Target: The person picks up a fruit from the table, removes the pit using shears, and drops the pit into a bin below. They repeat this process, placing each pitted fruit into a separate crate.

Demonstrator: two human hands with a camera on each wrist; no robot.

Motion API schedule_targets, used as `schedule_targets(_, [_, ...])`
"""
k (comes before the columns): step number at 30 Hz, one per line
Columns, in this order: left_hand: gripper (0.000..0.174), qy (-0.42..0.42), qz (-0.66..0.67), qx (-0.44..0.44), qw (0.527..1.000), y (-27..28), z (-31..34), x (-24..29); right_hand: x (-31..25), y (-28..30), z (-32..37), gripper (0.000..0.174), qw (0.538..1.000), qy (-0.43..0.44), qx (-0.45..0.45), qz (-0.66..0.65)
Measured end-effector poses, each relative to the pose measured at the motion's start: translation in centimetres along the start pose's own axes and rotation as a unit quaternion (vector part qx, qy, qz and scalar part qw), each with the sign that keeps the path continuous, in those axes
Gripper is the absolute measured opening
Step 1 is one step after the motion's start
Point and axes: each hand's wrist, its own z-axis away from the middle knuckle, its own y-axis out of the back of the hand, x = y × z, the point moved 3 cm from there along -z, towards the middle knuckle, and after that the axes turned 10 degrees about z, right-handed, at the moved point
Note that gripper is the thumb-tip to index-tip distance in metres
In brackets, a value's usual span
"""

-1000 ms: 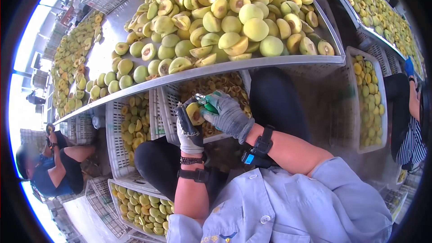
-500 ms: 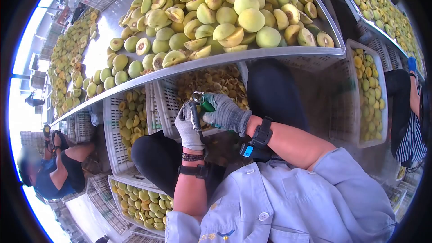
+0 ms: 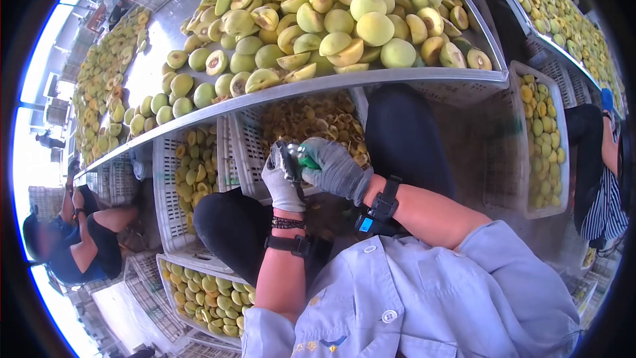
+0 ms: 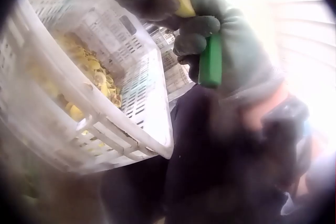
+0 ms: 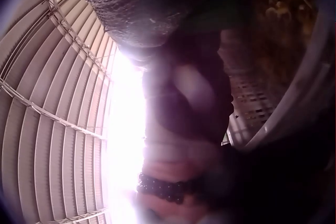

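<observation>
In the head view my gloved left hand (image 3: pixel 283 176) is raised over the front of a crate, its fingers curled round a peach half. The left wrist view shows only a small yellow part of that peach half (image 4: pixel 185 4) between the two gloves; the rest is hidden. My right hand (image 3: pixel 336 167), in a grey glove, grips a pitting tool by its green handle (image 4: pixel 210 64). The tool's shiny metal head meets the left hand's fingers. Below both hands, the white crate (image 3: pixel 246 152) contains brownish peach scraps and pits.
A metal-edged table (image 3: pixel 298 86) piled with halved yellow-green peaches (image 3: pixel 338 20) stands just ahead. Crates of peach halves stand to the left (image 3: pixel 171 192), lower left (image 3: pixel 165 292) and right (image 3: pixel 563 179). Other people sit at far left (image 3: pixel 83 238) and far right (image 3: pixel 599 166).
The left hand has turned so its back faces up, hiding the peach half that showed a second ago. The right hand keeps its grip on the tool, working close against the left.
</observation>
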Motion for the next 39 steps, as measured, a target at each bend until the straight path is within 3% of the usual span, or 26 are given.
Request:
schedule_targets(1, [0.023,-0.029,-0.048,0.006,0.998,0.2,-0.3,0.3,0.4,0.6,0.0,0.024,0.997,-0.069,0.000,-0.039])
schedule_targets(3, [0.027,-0.020,-0.023,-0.008,0.999,0.9,-0.4,0.9,2.0,0.1,0.2,0.024,0.971,-0.195,0.014,-0.139])
schedule_targets(4, [0.031,-0.011,0.006,-0.024,1.000,1.1,-0.4,1.0,2.3,0.3,0.0,0.024,0.971,-0.196,0.014,-0.139])
schedule_targets(6, [0.036,-0.002,0.037,-0.039,0.999,1.0,-0.6,1.0,3.4,0.1,0.2,0.026,0.925,-0.331,-0.045,-0.183])
schedule_targets(7, [0.033,-0.023,0.051,-0.034,0.998,0.7,-0.6,1.1,3.4,0.1,0.3,0.026,0.925,-0.331,-0.046,-0.181])
schedule_targets(10, [0.032,-0.040,0.071,-0.060,0.995,0.7,-0.5,1.2,2.1,0.3,0.3,0.025,0.971,-0.184,-0.090,0.128])
schedule_targets(13, [0.033,-0.028,0.072,-0.093,0.993,-0.1,0.3,1.6,0.2,0.7,0.0,0.022,0.963,-0.147,-0.122,0.190])
schedule_targets(14, [0.033,-0.146,-0.092,-0.129,0.976,-0.2,0.5,2.0,-0.1,0.8,-0.2,0.022,0.963,-0.148,-0.122,0.190])
schedule_targets(15, [0.033,-0.257,-0.253,-0.161,0.919,-0.6,0.9,2.3,-0.3,0.8,-0.3,0.023,0.961,-0.146,-0.129,0.198])
schedule_targets(18, [0.033,-0.197,-0.242,-0.176,0.934,-1.2,0.9,2.4,-0.3,0.7,-0.5,0.023,0.954,-0.147,-0.147,0.214])
schedule_targets(21, [0.031,-0.240,-0.292,-0.202,0.904,-1.9,1.4,2.9,-0.3,0.4,-0.5,0.019,0.952,-0.141,-0.153,0.224])
schedule_targets(25, [0.028,-0.205,-0.244,-0.196,0.927,-0.9,0.3,1.7,-0.5,0.6,-0.7,0.015,0.953,-0.141,-0.158,0.219])
schedule_targets(27, [0.027,-0.294,-0.313,-0.202,0.880,-0.5,-0.2,1.2,-0.5,0.5,-0.7,0.015,0.953,-0.143,-0.155,0.219])
schedule_targets(28, [0.027,-0.295,-0.313,-0.203,0.880,-0.4,-0.3,0.9,-0.5,0.4,-0.8,0.015,0.953,-0.144,-0.154,0.218])
schedule_targets(29, [0.027,-0.195,-0.145,-0.193,0.951,0.1,-0.7,0.4,-0.5,0.4,-0.7,0.015,0.953,-0.144,-0.153,0.218])
schedule_targets(30, [0.027,-0.087,0.030,-0.174,0.980,0.5,-1.0,-0.4,-0.5,0.4,-0.7,0.015,0.955,-0.144,-0.147,0.211])
schedule_targets(36, [0.024,-0.027,0.090,-0.129,0.987,0.7,-1.2,-0.7,-0.5,0.2,-1.0,0.014,0.954,-0.145,-0.156,0.211])
schedule_targets(37, [0.024,-0.027,0.090,-0.128,0.987,0.4,-1.0,-0.6,-0.6,0.2,-1.1,0.015,0.953,-0.144,-0.167,0.207])
schedule_targets(39, [0.026,-0.192,-0.127,-0.099,0.968,-0.4,0.0,0.2,-0.6,-0.1,-1.3,0.015,0.948,-0.141,-0.198,0.205])
